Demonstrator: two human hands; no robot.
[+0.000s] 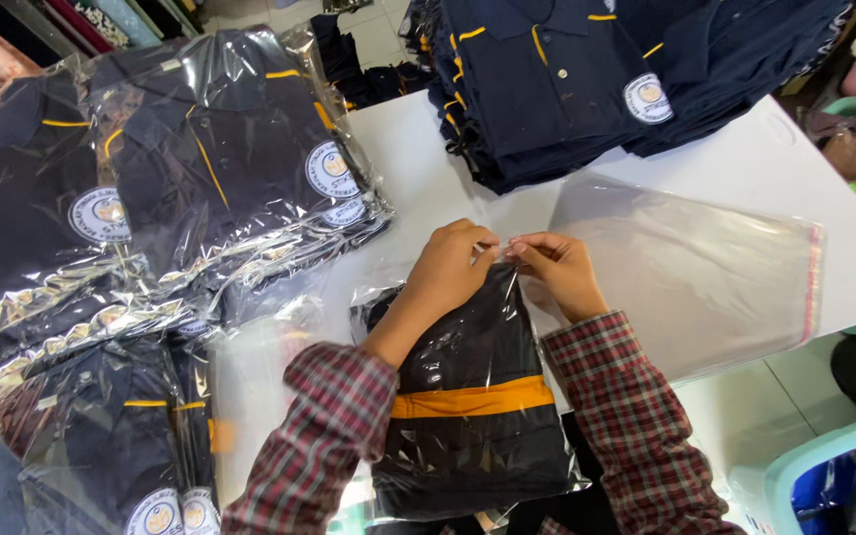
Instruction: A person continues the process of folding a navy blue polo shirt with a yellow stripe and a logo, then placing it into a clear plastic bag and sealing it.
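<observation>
Bagged in clear plastic, the folded dark garment with an orange band lay on the white table before the person. Left hand and right hand both pinched the bag's top flap. Soft, light and slippery, it looked best gripped at the edges. Empty bags lay beside.

Folded dark garment with orange band, inside clear plastic bag, flat at 6 o'clock, opening toward 12.

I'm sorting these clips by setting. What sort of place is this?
Probably a garment packing spot in a clothing shop or workshop: a stack of folded navy shirts, bagged shirts piled alongside, and both hands closing a clear bag on a white table.
</observation>
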